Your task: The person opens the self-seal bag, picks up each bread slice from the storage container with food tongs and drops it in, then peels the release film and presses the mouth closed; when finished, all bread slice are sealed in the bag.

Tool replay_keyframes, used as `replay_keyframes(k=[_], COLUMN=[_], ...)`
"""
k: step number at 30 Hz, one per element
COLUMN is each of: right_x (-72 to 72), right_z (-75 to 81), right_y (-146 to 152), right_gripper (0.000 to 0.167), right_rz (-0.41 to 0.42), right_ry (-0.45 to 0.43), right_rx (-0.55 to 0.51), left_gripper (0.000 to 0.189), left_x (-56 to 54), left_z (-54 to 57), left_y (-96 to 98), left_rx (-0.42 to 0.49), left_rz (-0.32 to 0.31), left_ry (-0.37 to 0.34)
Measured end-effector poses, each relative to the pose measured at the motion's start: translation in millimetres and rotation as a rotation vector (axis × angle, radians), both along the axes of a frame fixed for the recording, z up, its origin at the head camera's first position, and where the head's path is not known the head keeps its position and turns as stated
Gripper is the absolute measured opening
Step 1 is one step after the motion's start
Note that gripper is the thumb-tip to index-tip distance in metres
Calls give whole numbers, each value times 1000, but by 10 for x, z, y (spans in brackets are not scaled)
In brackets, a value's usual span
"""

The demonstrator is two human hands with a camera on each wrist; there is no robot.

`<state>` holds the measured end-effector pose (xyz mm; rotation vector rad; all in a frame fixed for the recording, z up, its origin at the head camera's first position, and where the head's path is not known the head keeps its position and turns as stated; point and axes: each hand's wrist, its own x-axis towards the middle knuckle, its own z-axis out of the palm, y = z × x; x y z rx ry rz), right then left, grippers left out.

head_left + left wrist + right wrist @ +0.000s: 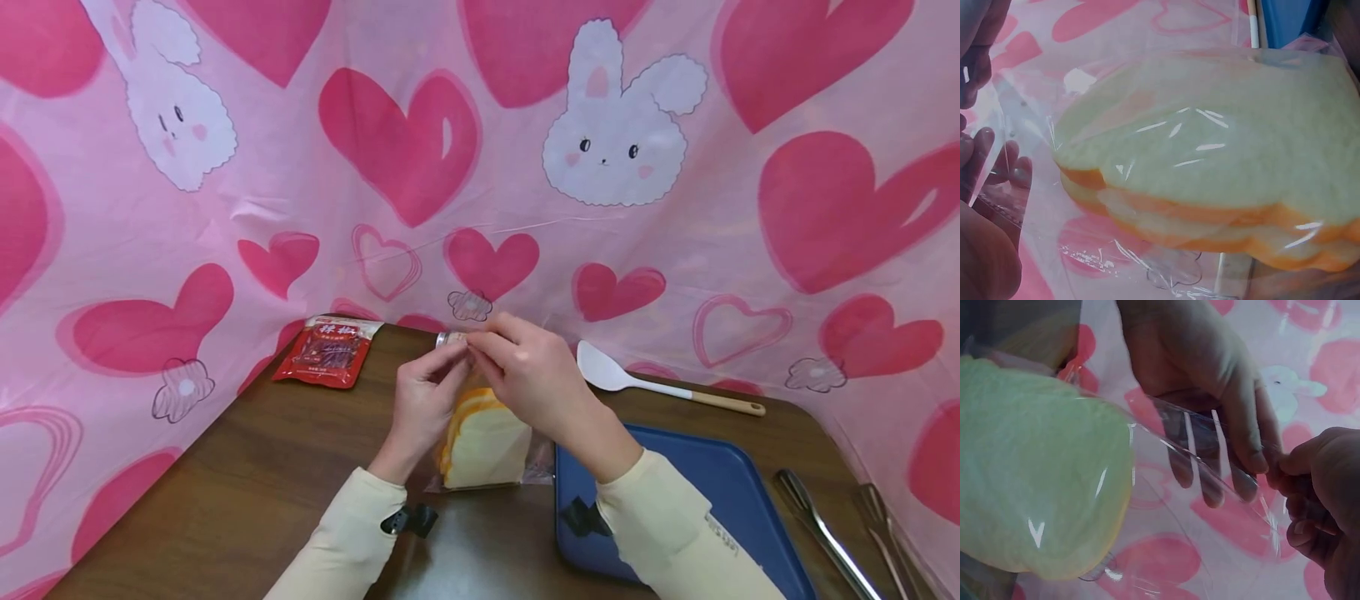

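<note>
Sliced bread (491,446) with an orange crust stands inside a clear plastic bag (1179,434) on the table. Over the bread, both hands meet at the top end of the bag. The left hand (427,400) pinches the film between thumb and forefinger, and its other fingers show through the plastic in the right wrist view. Close beside it, the right hand (528,379) pinches the bag's edge with curled fingers. In the left wrist view the bread slices (1210,137) lie under glossy, wrinkled film.
A red food packet (326,354) lies at the back left. Right of the bread is a blue tray (697,467), with a white spatula (607,367) behind it. Metal tongs (821,525) lie at the far right. A pink heart-patterned cloth (405,150) hangs behind the table.
</note>
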<state>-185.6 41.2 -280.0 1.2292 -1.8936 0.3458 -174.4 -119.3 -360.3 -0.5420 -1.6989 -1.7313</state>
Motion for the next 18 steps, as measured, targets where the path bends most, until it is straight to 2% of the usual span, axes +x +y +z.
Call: replay_keyframes(k=[6,11,14,18], right_x=[15,-13,-34,-56], right_z=[-32,-77,-85,-102], right_y=[-1,-11,-12,-3], right_gripper=[22,16,15,11], right_rz=[-33,-55,-60,-22], right_ry=[112,140,114,-15], right_rx=[20,4,-40,-137], left_gripper=[23,23,24,26], left_x=[-5,-23,-22,-7], left_z=[-9,-28,-28,-9], left_y=[0,-1,-9,-10], left_rx=[-66,-89,-95,-99], left_rz=[35,32,13,-5], left_ry=[67,85,76,49])
